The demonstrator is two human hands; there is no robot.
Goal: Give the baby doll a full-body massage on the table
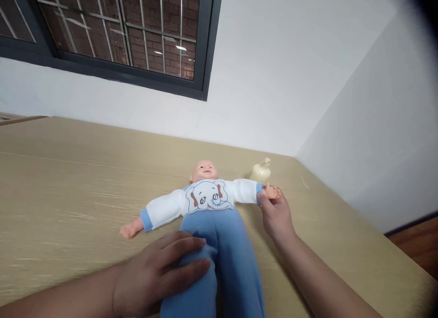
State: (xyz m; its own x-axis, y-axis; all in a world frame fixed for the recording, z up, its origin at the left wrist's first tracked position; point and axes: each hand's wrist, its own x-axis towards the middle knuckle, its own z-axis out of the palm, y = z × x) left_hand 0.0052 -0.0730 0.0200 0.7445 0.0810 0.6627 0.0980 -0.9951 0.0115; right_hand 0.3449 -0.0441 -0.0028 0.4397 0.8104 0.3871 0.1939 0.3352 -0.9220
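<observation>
Left fingers (187, 275) span the doll's (212, 220) thigh (201, 229), right fingers (266, 204) its wrist (264, 191).

— What colours does the pinkish plastic baby doll (209, 208) wear?
— A white long-sleeved fabric top (167, 206) with light-blue cuffs (146, 220), and plain blue fabric trousers (232, 247).
— Any pattern?
— A white cartoon elephant patch (207, 195) outlined in blue, with brown bows (219, 190).
— And elsewhere?
— A glossy cream rounded bottle (260, 172), a pale-tan wooden bench (85, 181), white walls (273, 71), a dark grey window frame (119, 73), silver bars (144, 35), reddish-brown brickwork (171, 62).
</observation>
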